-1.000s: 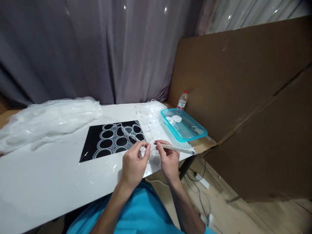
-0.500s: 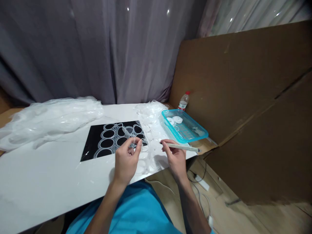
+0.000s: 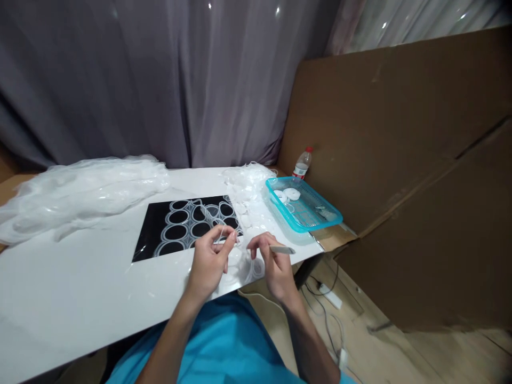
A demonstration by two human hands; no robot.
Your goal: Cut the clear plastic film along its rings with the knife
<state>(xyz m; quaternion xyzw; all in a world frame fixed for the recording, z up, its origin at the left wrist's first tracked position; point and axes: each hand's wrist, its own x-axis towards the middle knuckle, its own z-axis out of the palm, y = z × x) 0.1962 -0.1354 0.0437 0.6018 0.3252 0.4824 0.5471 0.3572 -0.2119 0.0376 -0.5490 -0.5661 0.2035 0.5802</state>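
My left hand (image 3: 210, 256) is closed in a pinch on a thin, clear plastic strip (image 3: 223, 232), which loops up over the black sheet. To its right, my right hand (image 3: 275, 264) grips a slender, pale pen-shaped tool (image 3: 282, 249); its back end sticks out to the right and its tip is hidden by the fingers. Beneath the left hand's fingertips and beyond lies the black sheet (image 3: 146, 240), bearing a clear film (image 3: 188, 231) cut with rows of round holes. Loose clear rings (image 3: 256, 268) rest on the table under the right hand.
A heap of clear film (image 3: 96, 186) covers the table's (image 3: 72, 298) left back. Clear scraps (image 3: 250, 181) pile up at the back, beside a blue basket (image 3: 336, 220) holding white discs (image 3: 292, 194). A red-capped bottle (image 3: 303, 164) stands behind it, against a cardboard wall (image 3: 384, 138).
My right hand has moved left, closer to my left hand, and the tool has turned so less of it shows. My left hand has shifted slightly right, still pinching the strip.
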